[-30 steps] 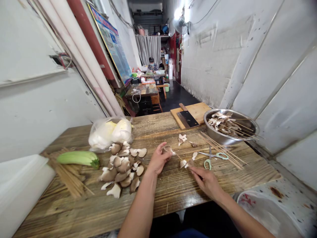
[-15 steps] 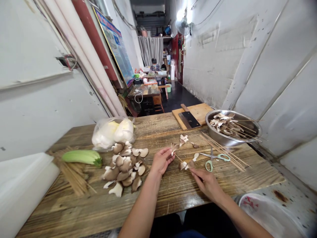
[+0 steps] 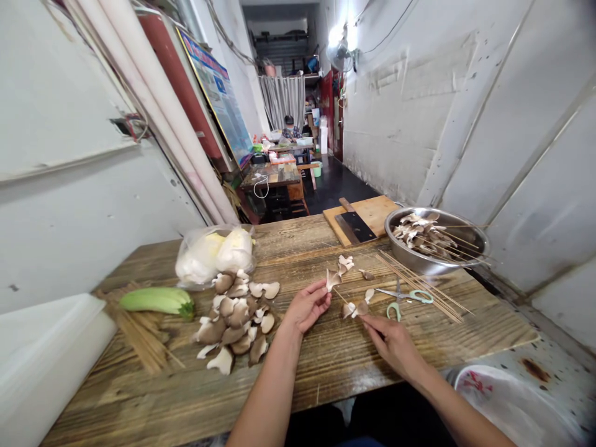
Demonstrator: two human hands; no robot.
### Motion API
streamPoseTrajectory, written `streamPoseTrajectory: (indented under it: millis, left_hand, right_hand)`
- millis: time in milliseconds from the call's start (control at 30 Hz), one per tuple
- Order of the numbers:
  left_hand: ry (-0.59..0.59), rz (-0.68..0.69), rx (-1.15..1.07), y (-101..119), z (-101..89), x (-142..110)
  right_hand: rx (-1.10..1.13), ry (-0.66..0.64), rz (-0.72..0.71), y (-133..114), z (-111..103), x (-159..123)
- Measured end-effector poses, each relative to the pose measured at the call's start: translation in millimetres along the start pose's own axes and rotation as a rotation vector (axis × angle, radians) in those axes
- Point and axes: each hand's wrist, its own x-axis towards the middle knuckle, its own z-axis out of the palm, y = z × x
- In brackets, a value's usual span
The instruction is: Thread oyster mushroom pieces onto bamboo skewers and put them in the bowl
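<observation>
My left hand (image 3: 311, 305) pinches an oyster mushroom (image 3: 332, 280) by its edge, close to the tip of a thin wooden skewer (image 3: 341, 295). Whether the tip has entered that mushroom I cannot tell. My right hand (image 3: 390, 340) is closed on the skewer's other end, just behind the mushroom pieces (image 3: 357, 308) threaded on it. A heap of oyster mushrooms (image 3: 237, 320) lies left of my left hand. Beyond my hands are a few loose mushroom pieces (image 3: 345, 264). Green-handled scissors (image 3: 404, 295) rest open to the right, beside several bare skewers (image 3: 421, 287).
A steel bowl (image 3: 435, 268) of skewered mushrooms stands at the right. Behind it, a cleaver (image 3: 356, 227) lies on a cutting board (image 3: 379, 214). At the left are bagged pale vegetables (image 3: 216, 253), a green squash (image 3: 156, 300), a skewer bundle (image 3: 139, 338) and a white plastic-wrapped stack (image 3: 56, 366).
My left hand has turned the mushroom slightly, and it now sits a little further right. The right hand still grips the skewer. The whole view has shifted a little.
</observation>
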Motion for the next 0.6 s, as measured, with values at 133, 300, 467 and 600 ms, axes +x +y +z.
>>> streamPoseTrajectory:
  millis: [133,300,467,600]
  left_hand:
    - [0.013,0.036,0.055,0.6,0.8,-0.8]
    - [0.050,0.048,0.030,0.5,0.4,0.2]
    - [0.088,0.045,-0.027,-0.1,1.1,1.6]
    - [0.184,0.074,-0.148,-1.1,0.5,5.8]
  right_hand:
    - [0.019,0.000,-0.001,-2.7,2.5,0.2]
    - [0.046,-0.012,0.009,-4.0,5.4,-0.5]
    - [0.072,-0.007,0.031,-2.4,7.0,-1.1]
    - [0.071,-0.005,0.030,-2.5,7.7,-1.4]
